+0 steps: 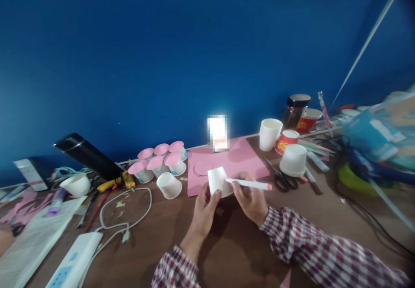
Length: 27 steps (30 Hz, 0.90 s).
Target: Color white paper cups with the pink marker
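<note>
My left hand [205, 210] grips a small white paper piece [216, 179] between thumb and fingers, in front of the pink sheet [194, 185]. My right hand [252, 201] is closed around a white marker [251, 184] with a pink end; its tip is at the right side of the white piece. Behind them, a pink paper circle [203, 168] lies on the pink sheet. A bright, blurred white object [220, 134] stands at the sheet's back edge. To the left of the sheet is a white paper cup [169, 186].
Several pink-topped cups [157, 163] stand at the back left, near a black bottle [86, 154] and a cable [151, 201]. A power strip [76, 257] lies front left. Scissors [281, 182] and more cups [293, 160] are at right. Another person's hand [4, 238] shows far left.
</note>
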Available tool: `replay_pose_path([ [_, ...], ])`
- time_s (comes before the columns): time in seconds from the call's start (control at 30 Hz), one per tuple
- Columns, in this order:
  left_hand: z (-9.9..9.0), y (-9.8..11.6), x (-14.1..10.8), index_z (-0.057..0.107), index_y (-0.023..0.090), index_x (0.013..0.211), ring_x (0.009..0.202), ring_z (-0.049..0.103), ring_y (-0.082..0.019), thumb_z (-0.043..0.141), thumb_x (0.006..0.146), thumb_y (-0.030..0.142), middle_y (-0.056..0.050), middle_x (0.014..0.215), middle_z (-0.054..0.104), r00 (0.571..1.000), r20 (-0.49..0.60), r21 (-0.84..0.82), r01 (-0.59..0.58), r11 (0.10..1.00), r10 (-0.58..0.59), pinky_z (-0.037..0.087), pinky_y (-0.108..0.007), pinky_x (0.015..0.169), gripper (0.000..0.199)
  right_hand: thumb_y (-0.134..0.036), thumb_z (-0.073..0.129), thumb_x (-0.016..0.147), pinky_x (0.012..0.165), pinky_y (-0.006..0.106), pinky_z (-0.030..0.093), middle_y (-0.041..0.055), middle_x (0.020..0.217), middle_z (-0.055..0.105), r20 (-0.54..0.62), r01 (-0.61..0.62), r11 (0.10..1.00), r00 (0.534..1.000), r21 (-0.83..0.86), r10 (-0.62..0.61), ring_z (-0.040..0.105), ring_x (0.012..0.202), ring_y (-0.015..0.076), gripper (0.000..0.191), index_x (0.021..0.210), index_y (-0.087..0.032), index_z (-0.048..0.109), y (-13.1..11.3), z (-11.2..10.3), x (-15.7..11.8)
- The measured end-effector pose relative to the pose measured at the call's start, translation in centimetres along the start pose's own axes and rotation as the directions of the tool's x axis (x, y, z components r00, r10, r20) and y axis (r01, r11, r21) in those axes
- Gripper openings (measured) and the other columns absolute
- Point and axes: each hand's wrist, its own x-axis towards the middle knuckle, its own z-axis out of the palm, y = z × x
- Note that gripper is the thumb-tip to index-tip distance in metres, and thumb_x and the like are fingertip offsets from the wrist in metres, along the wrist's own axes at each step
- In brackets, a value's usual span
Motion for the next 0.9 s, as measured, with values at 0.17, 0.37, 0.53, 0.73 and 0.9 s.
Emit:
replay_pose_path([
  [0.17,0.05,-0.15,0.06,0.056,0.016,0.118,0.104,0.062,-0.025,0.061,0.085,0.042,-0.01,0.113,0.067,1.0,-0.008,-0.005,-0.008,1.0,0.008,0.047,-0.038,0.094,0.042,-0.029,0.051,0.092,0.057,0.026,0.051,0.0036,0.076,0.064,0.022,-0.005,1.0,1.0,0.015,0.004,0.061,0.063,0.016,0.011,0.089,-0.02,0.057,0.01,0.03,-0.22],
  [0.37,0.03,-0.09,0.08,0.057,0.017,0.116,0.101,0.063,-0.024,0.061,0.083,0.043,-0.008,0.108,0.069,1.0,-0.015,0.016,-0.016,1.0,0.016,0.048,-0.035,0.09,0.042,-0.027,0.052,0.092,0.058,0.026,0.051,0.0033,0.075,0.063,0.02,-0.001,1.0,1.0,0.016,0.001,0.06,0.064,0.0158,0.009,0.089,-0.02,0.057,0.2,0.1,-0.42],
  [0.53,0.13,-0.17,0.05,0.058,0.017,0.117,0.103,0.063,-0.024,0.061,0.083,0.044,-0.009,0.11,0.068,0.999,-0.03,0.006,-0.01,1.0,0.01,0.046,-0.036,0.093,0.043,-0.028,0.052,0.092,0.06,0.027,0.052,0.0031,0.076,0.064,-0.004,-0.004,0.999,1.0,0.043,0.005,0.061,0.065,0.0161,0.01,0.089,-0.02,0.057,0.16,0.1,-0.54],
  [0.73,0.03,-0.05,0.03,0.057,0.018,0.118,0.107,0.061,-0.025,0.061,0.084,0.043,-0.009,0.116,0.066,1.0,-0.003,0.02,-0.011,1.0,0.011,0.046,-0.036,0.096,0.042,-0.028,0.052,0.092,0.062,0.027,0.053,0.0042,0.08,0.066,-0.003,-0.002,0.999,1.0,0.05,0.002,0.064,0.068,0.0168,0.01,0.091,-0.02,0.057,0.07,0.1,-0.24],
  [0.9,-0.03,0.19,0.01,0.058,0.017,0.117,0.105,0.061,-0.024,0.061,0.084,0.043,-0.009,0.113,0.067,1.0,-0.011,0.068,-0.016,0.998,0.017,0.046,-0.035,0.094,0.043,-0.029,0.051,0.093,0.062,0.028,0.054,0.005,0.081,0.066,0.003,-0.001,0.999,1.0,0.05,0.001,0.064,0.07,0.0173,0.011,0.092,-0.02,0.057,0.13,0.12,-0.24],
])
